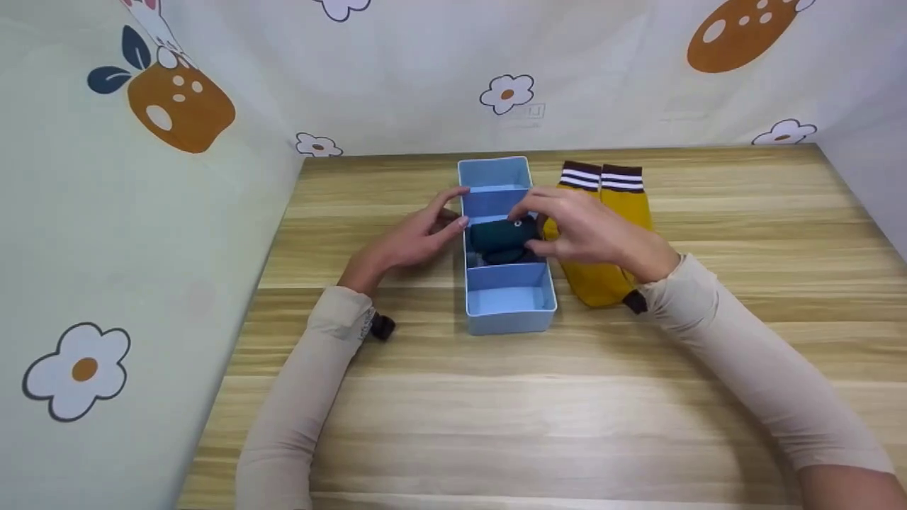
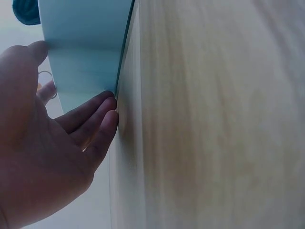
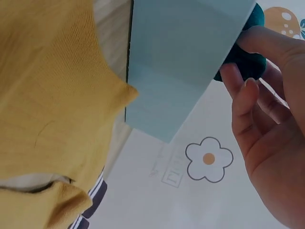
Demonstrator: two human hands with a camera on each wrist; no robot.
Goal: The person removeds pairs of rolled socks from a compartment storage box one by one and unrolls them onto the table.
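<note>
A long pale blue box (image 1: 510,322) with dividers stands on the wooden table. In one of its middle compartments sits a dark green fabric roll (image 1: 492,236), showing a small white mark near its right end. My right hand (image 1: 577,223) reaches over the box's right wall and pinches the roll between thumb and fingers; the right wrist view shows the green fabric (image 3: 250,64) at those fingertips. From the other side, my left hand (image 1: 418,237) rests with extended fingers against the box's left wall (image 2: 86,52), thumb and index finger up at the rim.
A pair of mustard yellow socks (image 1: 595,283) with dark, white-striped cuffs lies flat just right of the box, partly under my right hand. Behind the table hangs a pale wall covering (image 1: 425,85) printed with flowers and oranges. A black strap piece (image 1: 382,326) juts from my left wrist.
</note>
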